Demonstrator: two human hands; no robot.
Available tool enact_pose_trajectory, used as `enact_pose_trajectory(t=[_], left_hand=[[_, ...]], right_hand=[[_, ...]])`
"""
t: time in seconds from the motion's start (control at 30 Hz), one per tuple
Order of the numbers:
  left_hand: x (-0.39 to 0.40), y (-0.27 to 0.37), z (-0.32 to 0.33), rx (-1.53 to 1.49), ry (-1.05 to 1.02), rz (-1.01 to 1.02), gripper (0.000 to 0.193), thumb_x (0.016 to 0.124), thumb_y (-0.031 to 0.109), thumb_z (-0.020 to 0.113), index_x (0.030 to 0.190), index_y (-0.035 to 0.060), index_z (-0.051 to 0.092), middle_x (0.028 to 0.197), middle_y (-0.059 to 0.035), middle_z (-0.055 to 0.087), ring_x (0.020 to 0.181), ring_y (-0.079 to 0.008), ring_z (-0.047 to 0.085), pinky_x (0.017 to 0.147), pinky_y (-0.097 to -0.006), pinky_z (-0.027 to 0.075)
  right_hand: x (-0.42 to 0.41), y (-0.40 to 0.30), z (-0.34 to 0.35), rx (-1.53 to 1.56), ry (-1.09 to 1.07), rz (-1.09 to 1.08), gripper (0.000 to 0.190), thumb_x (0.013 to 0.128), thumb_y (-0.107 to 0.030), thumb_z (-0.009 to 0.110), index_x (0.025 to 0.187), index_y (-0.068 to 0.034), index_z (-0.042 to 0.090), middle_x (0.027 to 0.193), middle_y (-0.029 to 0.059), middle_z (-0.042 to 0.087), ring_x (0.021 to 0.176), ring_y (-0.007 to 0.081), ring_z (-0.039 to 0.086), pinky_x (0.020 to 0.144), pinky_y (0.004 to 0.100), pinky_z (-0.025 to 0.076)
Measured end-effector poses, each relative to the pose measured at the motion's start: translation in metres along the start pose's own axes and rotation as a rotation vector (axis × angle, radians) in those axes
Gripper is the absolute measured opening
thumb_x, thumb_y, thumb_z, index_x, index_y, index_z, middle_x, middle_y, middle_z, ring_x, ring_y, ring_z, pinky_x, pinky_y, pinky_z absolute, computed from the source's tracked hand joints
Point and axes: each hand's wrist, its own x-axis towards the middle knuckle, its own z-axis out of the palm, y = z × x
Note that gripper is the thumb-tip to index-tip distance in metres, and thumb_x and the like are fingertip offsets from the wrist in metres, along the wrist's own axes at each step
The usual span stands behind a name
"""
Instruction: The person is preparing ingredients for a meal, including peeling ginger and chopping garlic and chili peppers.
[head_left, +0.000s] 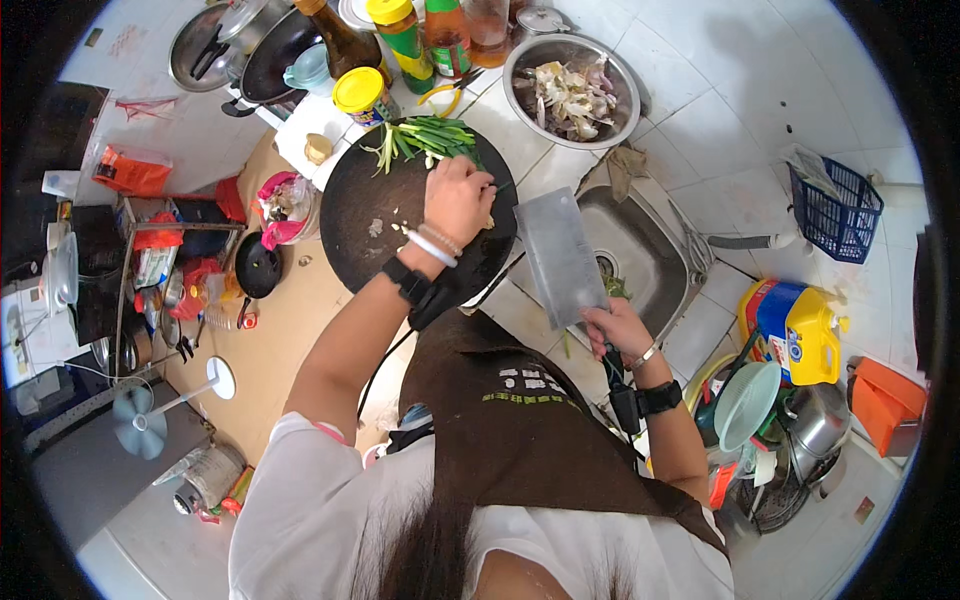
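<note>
A round dark chopping board (360, 202) lies before me, with a bunch of green scallions (435, 137) along its far side. Over the board's right half, my left hand (460, 199) rests at the scallions' near end with its fingers curled; whether it grips them is hard to tell. Small pale bits are scattered on the board near my wrist. My right hand (616, 330) holds a broad cleaver (559, 251) by its handle, the blade raised between the board and the steel sink (660, 255). Some green leaves (613, 283) lie in the sink by the drain.
A metal bowl of peelings (571, 90) stands beyond the sink. Bottles, a yellow-lidded can (362, 94), yellow-handled pliers (444, 96) and a piece of ginger (319, 148) sit beyond the board. At right are a yellow jug (806, 334) and a green colander (746, 405); a trash bin (289, 206) stands left.
</note>
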Motion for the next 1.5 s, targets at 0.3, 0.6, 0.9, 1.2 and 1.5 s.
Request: enact_pose_trajectory(t=[0.3,0.6,0.9,1.2,1.5], left_hand=[[0.021,-0.003,0.008,-0.289,-0.112,-0.104,0.009,0.067,0.014,0.07,0.073,0.0069,0.066,0.07,-0.0063,0.059,0.064,-0.0214,0.056,0.059,-0.0313,0.045],[0.053,-0.069,-0.031,-0.658,-0.191,-0.65,0.024,0.074,0.018,0.069,0.088,-0.0009,0.066,0.073,-0.0025,0.063,0.064,-0.0091,0.055,0.059,-0.0221,0.044],[-0.036,-0.121,-0.118,-0.294,0.214,-0.563,0.026,0.076,0.021,0.066,0.092,-0.0005,0.065,0.073,-0.0089,0.065,0.065,-0.0117,0.059,0.062,-0.0246,0.047],[-0.142,-0.056,-0.081,-0.265,0.231,-0.477,0.042,0.083,0.006,0.049,0.123,-0.0038,0.04,0.129,-0.0198,0.04,0.125,-0.0346,0.032,0.102,-0.0386,0.026],[-0.158,-0.041,-0.069,-0.243,0.169,-0.394,0.053,0.08,0.008,0.054,0.127,-0.0044,0.033,0.132,-0.0224,0.035,0.126,-0.0393,0.027,0.104,-0.0453,0.021]], right_hand=[[-0.007,-0.003,0.002,0.045,0.048,-0.008,0.017,0.083,-0.013,0.051,0.069,-0.006,0.044,0.048,0.0004,0.043,0.034,0.0113,0.042,0.035,0.0265,0.04],[-0.005,0.003,-0.001,0.016,-0.001,-0.02,0.022,0.084,-0.015,0.053,0.066,-0.006,0.045,0.047,0.0004,0.043,0.035,0.0111,0.042,0.035,0.0256,0.038],[-0.01,-0.021,0.025,-0.339,-0.047,-0.057,0.026,0.085,-0.02,0.053,0.066,-0.005,0.046,0.047,-0.0001,0.043,0.036,0.0101,0.043,0.037,0.0244,0.036],[0.032,0.002,0.067,-0.304,-0.028,0.02,0.028,0.086,-0.02,0.052,0.064,-0.004,0.046,0.048,0.0024,0.045,0.037,0.0119,0.046,0.036,0.0258,0.039],[0.06,0.011,0.13,-0.102,-0.012,0.027,0.026,0.086,-0.019,0.053,0.066,-0.003,0.047,0.048,0.0036,0.045,0.037,0.0143,0.046,0.037,0.029,0.04]])
